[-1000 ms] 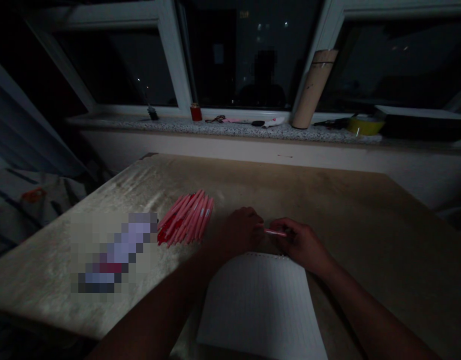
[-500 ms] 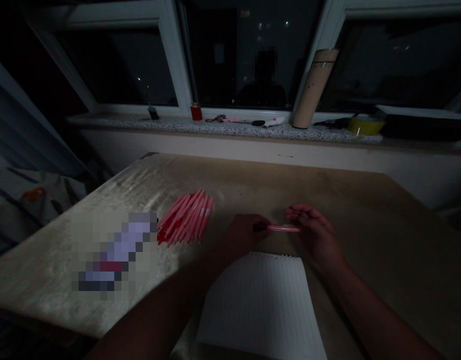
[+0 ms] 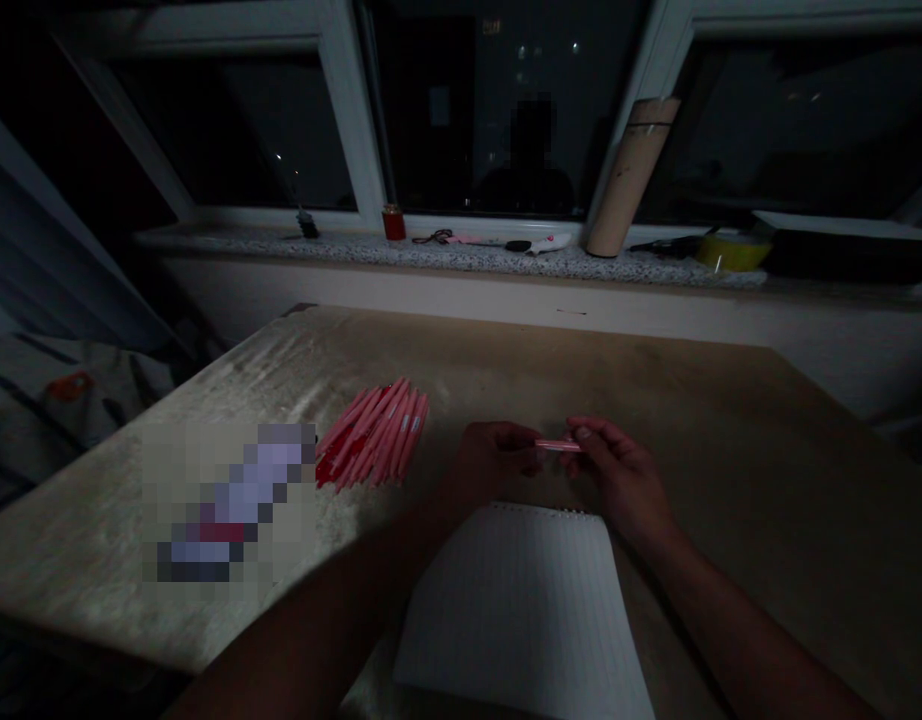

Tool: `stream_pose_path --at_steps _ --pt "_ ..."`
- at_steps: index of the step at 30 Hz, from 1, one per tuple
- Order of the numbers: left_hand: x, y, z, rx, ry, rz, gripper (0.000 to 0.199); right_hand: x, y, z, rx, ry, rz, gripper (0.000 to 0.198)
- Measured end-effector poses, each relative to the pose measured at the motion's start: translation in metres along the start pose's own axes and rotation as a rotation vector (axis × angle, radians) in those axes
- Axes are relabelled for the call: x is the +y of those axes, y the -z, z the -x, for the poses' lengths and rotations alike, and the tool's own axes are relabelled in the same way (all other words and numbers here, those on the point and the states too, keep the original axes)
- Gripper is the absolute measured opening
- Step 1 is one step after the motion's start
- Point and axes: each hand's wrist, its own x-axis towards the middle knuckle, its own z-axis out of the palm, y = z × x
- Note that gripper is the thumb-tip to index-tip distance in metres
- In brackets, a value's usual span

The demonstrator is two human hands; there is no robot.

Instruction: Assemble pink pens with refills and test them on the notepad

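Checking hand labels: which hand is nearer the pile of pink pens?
Left. The left hand is to the right of the pile of pink pens, not touching it; the right hand is farther right.

Things set out along a speckled sill (image 3: 468,258)
Beyond and left of the left hand (image 3: 498,455), a red jar (image 3: 394,224) is seen; straight beyond the right hand (image 3: 620,470), a tan cylinder (image 3: 630,185) is stood before a white window frame (image 3: 660,60), with yellow tape (image 3: 733,254) and a dark box (image 3: 843,252) placed farther right
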Motion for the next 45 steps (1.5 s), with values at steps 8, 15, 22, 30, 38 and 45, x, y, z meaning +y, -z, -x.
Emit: stream_pose_path --at_steps 8,15,22,30,38,45 --pt "-0.0001 -0.0022 0.0025 -0.112 0.047 0.049 0.026 -0.0070 -0.0024 0.0024 0.124 0.115 0.144 0.032" --pt "0.0041 -0.0018 0.0090 -0.104 0.081 -0.215 0.021 -0.0079 -0.0027 0.0056 0.159 0.174 0.295 0.033" --pt "-0.0012 0.0002 0.0065 -0.157 0.078 -0.246 0.019 -0.0078 -0.0036 0.0067 0.144 0.215 0.310 0.032" --pt "0.0010 -0.0026 0.0070 -0.150 0.123 -0.206 0.015 -0.0093 -0.0027 0.0057 0.157 0.177 0.277 0.031" --pt "0.0025 -0.0030 0.0079 -0.167 0.114 -0.188 0.014 -0.0071 0.0014 0.0032 0.156 0.139 0.191 0.029" --pt "0.0032 -0.0025 0.0086 -0.154 0.035 -0.162 0.018 -0.0045 0.0011 -0.0010 0.110 -0.003 -0.045 0.028"
